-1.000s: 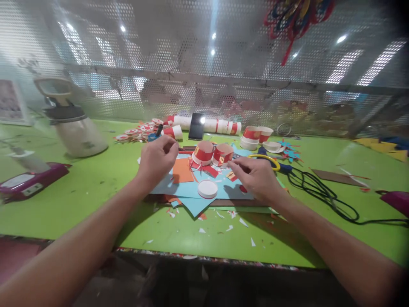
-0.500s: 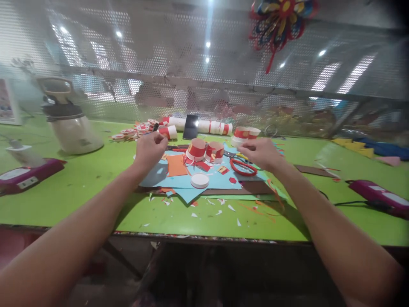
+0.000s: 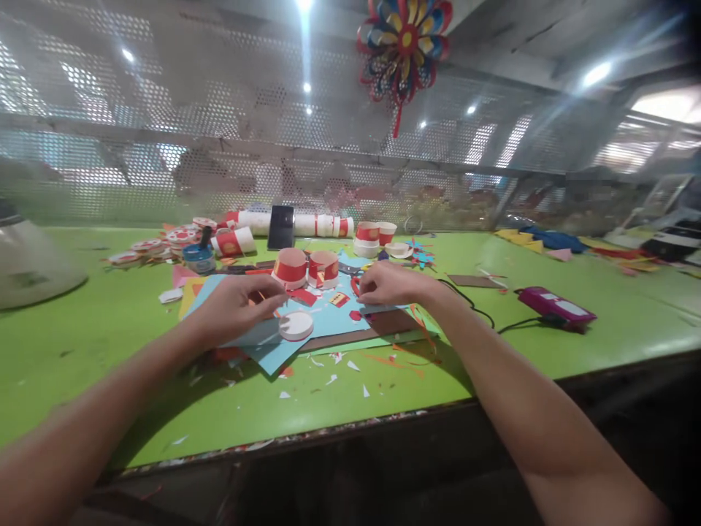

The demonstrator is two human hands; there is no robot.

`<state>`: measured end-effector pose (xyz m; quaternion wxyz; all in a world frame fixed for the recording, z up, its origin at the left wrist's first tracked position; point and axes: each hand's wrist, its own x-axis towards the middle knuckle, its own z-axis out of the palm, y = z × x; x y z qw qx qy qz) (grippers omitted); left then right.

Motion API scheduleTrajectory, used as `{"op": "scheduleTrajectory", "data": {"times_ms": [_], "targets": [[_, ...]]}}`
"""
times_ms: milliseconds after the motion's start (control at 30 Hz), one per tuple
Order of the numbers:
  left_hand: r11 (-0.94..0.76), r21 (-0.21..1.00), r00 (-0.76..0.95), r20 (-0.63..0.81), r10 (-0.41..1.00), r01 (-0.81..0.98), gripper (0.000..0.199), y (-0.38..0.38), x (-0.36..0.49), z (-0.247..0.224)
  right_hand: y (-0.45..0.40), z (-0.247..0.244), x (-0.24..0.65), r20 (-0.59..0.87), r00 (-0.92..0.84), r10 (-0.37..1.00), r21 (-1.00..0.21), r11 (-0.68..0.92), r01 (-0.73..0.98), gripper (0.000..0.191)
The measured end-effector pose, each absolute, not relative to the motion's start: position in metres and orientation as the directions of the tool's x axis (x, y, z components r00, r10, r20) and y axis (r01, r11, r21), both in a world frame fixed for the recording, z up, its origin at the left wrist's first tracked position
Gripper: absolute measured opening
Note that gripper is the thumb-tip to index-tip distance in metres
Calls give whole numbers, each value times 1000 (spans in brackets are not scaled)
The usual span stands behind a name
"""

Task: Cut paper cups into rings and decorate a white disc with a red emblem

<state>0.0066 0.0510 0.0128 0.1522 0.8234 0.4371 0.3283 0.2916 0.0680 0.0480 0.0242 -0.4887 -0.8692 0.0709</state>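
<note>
My left hand (image 3: 235,307) hovers low over the left side of the light blue paper (image 3: 274,356), fingers bent and thumb apart, with nothing visible between them. Just right of its fingertips lies a white round disc (image 3: 296,326) with a notch. My right hand (image 3: 391,283) is closed over the red handles of the scissors (image 3: 355,285), hiding most of them. Beyond the hands, two cut red paper cups (image 3: 290,269) stand side by side on the paper. A red and yellow scrap (image 3: 339,300) rests between my hands.
Behind are a phone (image 3: 281,227), a long tube of stacked cups (image 3: 312,224), more cut cups (image 3: 366,239) and a blue jar (image 3: 198,258). A purple power strip (image 3: 556,307) with a black cord lies to the right. Paper scraps litter the table's front (image 3: 323,394).
The view has turned to the right. My left hand has come down and nearer, beside the disc. My right hand has lowered from beside the cups onto the scissors' handles.
</note>
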Motion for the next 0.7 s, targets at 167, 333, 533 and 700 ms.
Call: {"op": "scheduleTrajectory", "data": {"times_ms": [167, 333, 533, 700], "targets": [[-623, 507, 589, 251, 768, 596, 42, 40, 17, 4, 61, 44, 283, -94, -553, 828, -107, 544, 833, 16], [-689, 407, 687, 180, 704, 599, 41, 38, 18, 1, 53, 36, 276, -82, -573, 815, -50, 571, 819, 13], [-715, 303, 726, 96, 680, 630, 40, 42, 22, 16, 51, 30, 270, -47, -586, 809, -18, 586, 810, 16], [-760, 265, 758, 132, 639, 594, 41, 44, 21, 13, 52, 27, 270, -52, -587, 808, -1, 588, 809, 17]]}}
